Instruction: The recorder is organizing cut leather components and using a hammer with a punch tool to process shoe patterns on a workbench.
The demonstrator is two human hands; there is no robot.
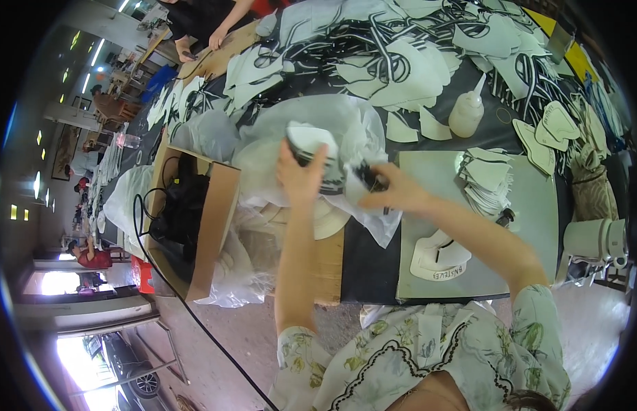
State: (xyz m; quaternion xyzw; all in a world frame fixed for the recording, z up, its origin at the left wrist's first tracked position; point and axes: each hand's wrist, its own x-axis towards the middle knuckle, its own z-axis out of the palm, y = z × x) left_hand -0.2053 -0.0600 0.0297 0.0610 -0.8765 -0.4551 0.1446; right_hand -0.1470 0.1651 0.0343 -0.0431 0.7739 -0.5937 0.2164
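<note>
Above a clear plastic bag [346, 113], my left hand [301, 175] grips a small stack of white pieces with dark edges [311, 140]. My right hand [399, 188] is closed just to its right, with thumb and fingers around a small dark item [366, 177] whose kind is blurred. The bag's loose film hangs under and beside both hands. To the right, on a grey-green board [428, 178], lie a fanned pile of white cut pieces [486, 178] and a curved white template [438, 257] with dark marks.
An open cardboard box [215, 226] with black contents stands left, a black cable [188, 308] running past it. White panels with black straps [400, 68] heap along the far side. A squeeze bottle [467, 113] stands behind the board. Another person's hand [218, 38] shows at far left.
</note>
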